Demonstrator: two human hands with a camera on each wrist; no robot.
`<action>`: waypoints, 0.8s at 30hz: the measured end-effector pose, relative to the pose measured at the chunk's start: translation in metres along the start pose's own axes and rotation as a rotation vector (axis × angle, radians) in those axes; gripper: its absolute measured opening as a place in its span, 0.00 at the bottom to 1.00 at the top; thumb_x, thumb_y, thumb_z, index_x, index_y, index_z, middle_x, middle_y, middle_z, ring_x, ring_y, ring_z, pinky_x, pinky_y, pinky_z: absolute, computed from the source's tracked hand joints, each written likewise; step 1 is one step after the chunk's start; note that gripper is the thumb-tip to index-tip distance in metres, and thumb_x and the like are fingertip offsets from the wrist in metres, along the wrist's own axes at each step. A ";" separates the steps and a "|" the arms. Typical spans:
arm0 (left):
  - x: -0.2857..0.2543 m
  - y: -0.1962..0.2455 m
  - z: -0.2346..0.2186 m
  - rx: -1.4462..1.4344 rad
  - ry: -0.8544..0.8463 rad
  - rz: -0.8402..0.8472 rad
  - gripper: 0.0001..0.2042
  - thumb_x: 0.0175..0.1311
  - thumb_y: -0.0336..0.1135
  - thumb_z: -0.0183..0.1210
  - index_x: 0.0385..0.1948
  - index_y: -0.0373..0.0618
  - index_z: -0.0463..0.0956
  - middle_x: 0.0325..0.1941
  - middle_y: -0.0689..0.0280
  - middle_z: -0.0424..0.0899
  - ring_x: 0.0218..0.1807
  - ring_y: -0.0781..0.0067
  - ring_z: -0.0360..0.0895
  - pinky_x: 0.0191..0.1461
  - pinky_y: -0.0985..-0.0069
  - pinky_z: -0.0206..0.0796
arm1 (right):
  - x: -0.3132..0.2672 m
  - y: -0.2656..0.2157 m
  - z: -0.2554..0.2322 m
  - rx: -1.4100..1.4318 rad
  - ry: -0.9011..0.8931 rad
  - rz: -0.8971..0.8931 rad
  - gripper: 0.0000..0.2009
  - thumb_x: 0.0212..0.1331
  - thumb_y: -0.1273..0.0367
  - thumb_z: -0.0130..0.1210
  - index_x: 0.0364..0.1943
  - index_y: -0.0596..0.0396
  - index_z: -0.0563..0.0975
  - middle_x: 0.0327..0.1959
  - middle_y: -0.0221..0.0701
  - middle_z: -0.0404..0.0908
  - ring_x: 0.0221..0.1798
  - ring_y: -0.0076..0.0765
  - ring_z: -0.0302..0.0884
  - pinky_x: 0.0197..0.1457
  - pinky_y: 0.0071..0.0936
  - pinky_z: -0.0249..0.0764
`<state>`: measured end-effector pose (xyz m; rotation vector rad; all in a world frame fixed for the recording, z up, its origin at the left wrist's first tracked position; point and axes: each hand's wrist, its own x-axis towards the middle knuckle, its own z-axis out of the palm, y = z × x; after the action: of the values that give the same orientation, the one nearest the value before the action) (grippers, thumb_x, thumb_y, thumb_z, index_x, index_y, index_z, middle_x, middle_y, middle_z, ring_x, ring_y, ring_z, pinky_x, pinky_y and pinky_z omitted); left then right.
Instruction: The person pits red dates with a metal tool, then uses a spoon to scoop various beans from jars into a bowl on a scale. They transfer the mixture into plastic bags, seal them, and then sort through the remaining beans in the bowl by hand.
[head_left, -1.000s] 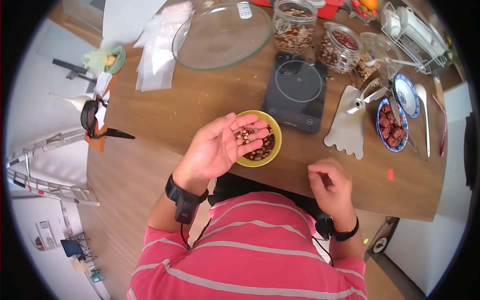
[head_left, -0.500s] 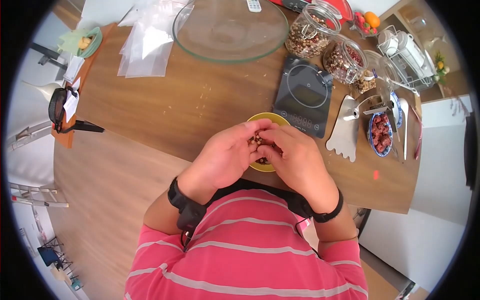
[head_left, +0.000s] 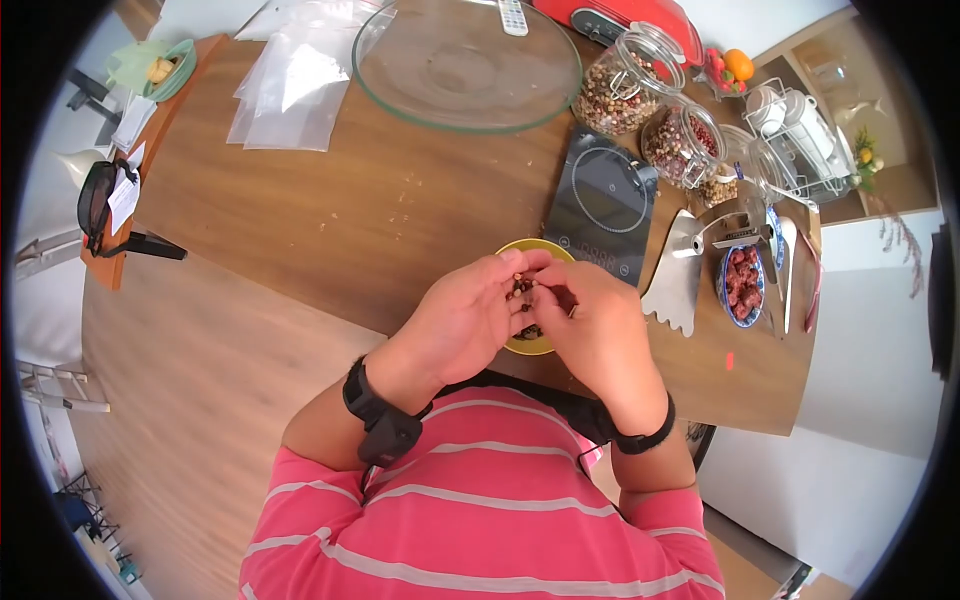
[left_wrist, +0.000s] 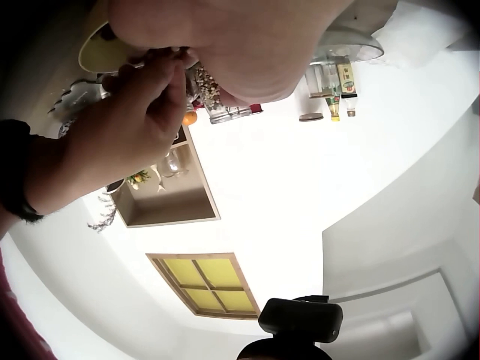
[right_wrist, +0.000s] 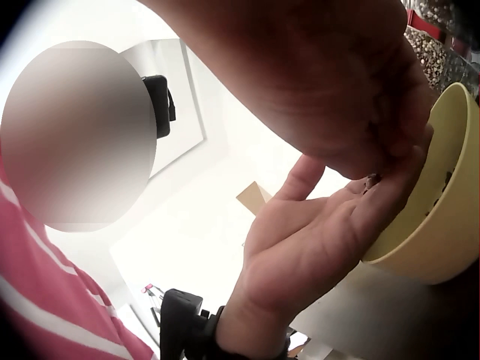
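My left hand (head_left: 455,325) lies palm up over the near side of a yellow bowl (head_left: 532,346), its fingers extended and slightly cupped. Small brown and tan beans (head_left: 519,290) rest on those fingers. Reaching in from the other side, my right hand (head_left: 605,320) has its fingers curled, with thumb and fingertips right at the beans. Whether a bean is pinched there I cannot tell. More dark beans lie inside the bowl, partly hidden by both hands. In the right wrist view the bowl's wall (right_wrist: 431,251) stands just beyond the left fingertips.
Behind the bowl lies a black electric hot plate (head_left: 605,190). Glass jars of mixed beans (head_left: 625,85) stand beyond it. A big glass dish (head_left: 465,70) and plastic bags (head_left: 295,90) are farther back. To the right are a metal scraper (head_left: 675,275) and a bowl of dark red pieces (head_left: 743,285).
My right hand has come from the table's front edge over to the beans on my left fingers. Its thumb and fingertips have since drawn closer together. The head view has shifted.
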<state>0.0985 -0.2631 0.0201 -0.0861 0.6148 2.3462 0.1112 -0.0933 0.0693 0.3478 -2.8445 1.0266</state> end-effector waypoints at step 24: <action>0.003 0.002 0.002 0.027 0.018 0.000 0.25 0.80 0.48 0.47 0.64 0.36 0.70 0.68 0.57 0.76 0.67 0.64 0.73 0.71 0.66 0.65 | 0.006 0.034 -0.006 0.032 -0.126 -0.337 0.06 0.55 0.70 0.67 0.38 0.46 0.86 0.30 0.30 0.85 0.36 0.44 0.85 0.34 0.37 0.79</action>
<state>0.0950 -0.2614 0.0217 -0.0945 0.6551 2.3389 0.0974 -0.0648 0.0541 0.8881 -2.7405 1.0119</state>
